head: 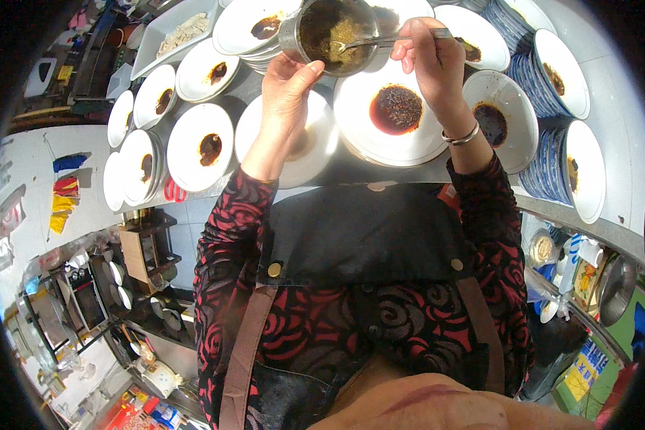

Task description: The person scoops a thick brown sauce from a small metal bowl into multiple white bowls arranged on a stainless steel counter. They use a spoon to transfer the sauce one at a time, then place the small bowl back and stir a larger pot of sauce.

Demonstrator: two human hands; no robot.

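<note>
My left hand (289, 88) grips a round see-through container (288, 37) by its near side, tilting its mouth toward me. Brownish ground seasoning (349, 33) lies inside it. Between the fingers of my right hand (432, 67) is a metal spoon (373, 40), its tip in the seasoning. Below the hands, a large white plate (355, 121) holds a pool of dark reddish sauce (396, 109) with flecks on top. Partly behind my left forearm is another white plate (258, 131); the forearm hides some of its middle.
White plates with dark sauce crowd the table around my hands, such as one plate (200, 118) at left. Stacked bowls with blue sides (543, 174) stand at right. A white plastic tray (140, 69) with pale pieces sits far left. Red scissor-like handles (174, 191) lie near the front edge.
</note>
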